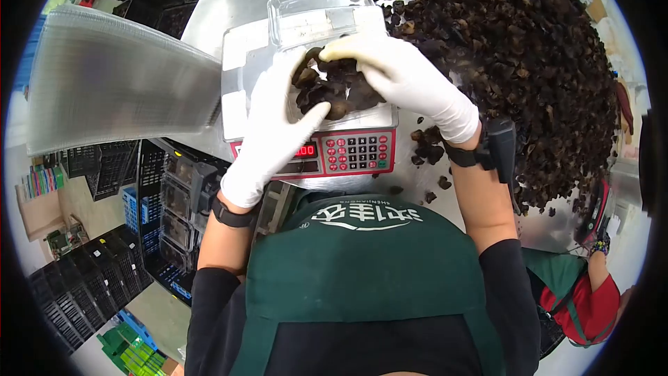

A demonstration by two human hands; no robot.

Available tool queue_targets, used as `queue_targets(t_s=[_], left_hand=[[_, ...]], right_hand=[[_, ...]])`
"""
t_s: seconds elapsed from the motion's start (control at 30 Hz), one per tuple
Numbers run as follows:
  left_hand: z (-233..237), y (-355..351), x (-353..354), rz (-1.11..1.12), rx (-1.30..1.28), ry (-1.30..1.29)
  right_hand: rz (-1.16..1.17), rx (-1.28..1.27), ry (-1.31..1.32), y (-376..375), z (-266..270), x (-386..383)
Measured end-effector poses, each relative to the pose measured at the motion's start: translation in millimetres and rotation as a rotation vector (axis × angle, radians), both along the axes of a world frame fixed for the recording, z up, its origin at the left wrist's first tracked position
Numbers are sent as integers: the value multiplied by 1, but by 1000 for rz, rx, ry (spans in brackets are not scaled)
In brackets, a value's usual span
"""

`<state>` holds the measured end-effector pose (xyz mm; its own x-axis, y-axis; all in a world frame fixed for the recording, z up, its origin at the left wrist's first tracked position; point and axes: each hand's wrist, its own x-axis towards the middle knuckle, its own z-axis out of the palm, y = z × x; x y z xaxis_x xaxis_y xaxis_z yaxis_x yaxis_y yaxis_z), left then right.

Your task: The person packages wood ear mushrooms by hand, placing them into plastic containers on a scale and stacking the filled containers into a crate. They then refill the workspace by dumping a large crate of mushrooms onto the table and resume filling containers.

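Observation:
A digital scale (322, 154) with a red-edged keypad and a lit red display stands in front of me. On its pan sits a clear plastic container (278, 14), its lid side tilted up at the back. Dark brown, dried mushroom-like pieces (341, 90) lie in the container between my hands. My left hand (275, 115), in a white glove, curls round their left side, thumb toward the front. From the right, my white-gloved right hand (407, 76) cups them, with fingers bent over the back and the thumb apart. The pieces hide some fingertips.
A large heap of the dark pieces (515, 63) covers the steel table's right side, with loose ones near the scale. Nested clear containers (118, 83) rise at the left. Black crates (83, 271) stand below left. A co-worker in a red sleeve (595, 310) is at the lower right.

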<state>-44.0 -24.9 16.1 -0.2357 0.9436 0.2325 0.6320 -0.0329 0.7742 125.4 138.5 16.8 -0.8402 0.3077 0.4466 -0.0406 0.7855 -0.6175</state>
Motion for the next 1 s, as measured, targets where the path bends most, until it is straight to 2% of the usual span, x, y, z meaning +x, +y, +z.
queue_targets(t_s=[0.07,0.17,0.23,0.3,0.33,0.4,0.47,0.5,0.53,0.6,0.7,0.8,0.87,0.93,1.0], left_hand=[[15,2,-5,32,-37,-57],[28,3,-28,121,-28,49],[32,4,-48,174,17,28],[44,2,-61,229,-2,130],[47,2,-66,236,0,169],[46,3,-69,232,-10,187],[45,6,-68,203,-11,183],[45,8,-63,175,7,223],[44,10,-59,154,14,225],[44,12,-53,116,21,231],[49,12,-50,125,-9,196],[45,10,-59,145,6,228],[42,7,-66,165,21,256],[40,4,-70,197,20,261],[41,2,-74,227,-33,208]], right_hand=[[14,122,-8,-4,1,-7],[12,175,149,2,26,-10],[-26,-118,98,5,49,4],[-149,-311,110,12,47,15],[-210,-282,132,15,43,17],[-233,-86,-41,26,32,19],[-227,4,-72,18,22,15],[-151,199,40,23,9,7],[-169,319,-24,20,9,1],[-227,430,-18,18,-1,-8],[-180,410,-53,24,-13,-16],[-199,303,-11,27,-3,-11],[-278,219,113,25,10,10],[-324,1,55,20,22,49],[-388,-370,-56,4,32,94]])
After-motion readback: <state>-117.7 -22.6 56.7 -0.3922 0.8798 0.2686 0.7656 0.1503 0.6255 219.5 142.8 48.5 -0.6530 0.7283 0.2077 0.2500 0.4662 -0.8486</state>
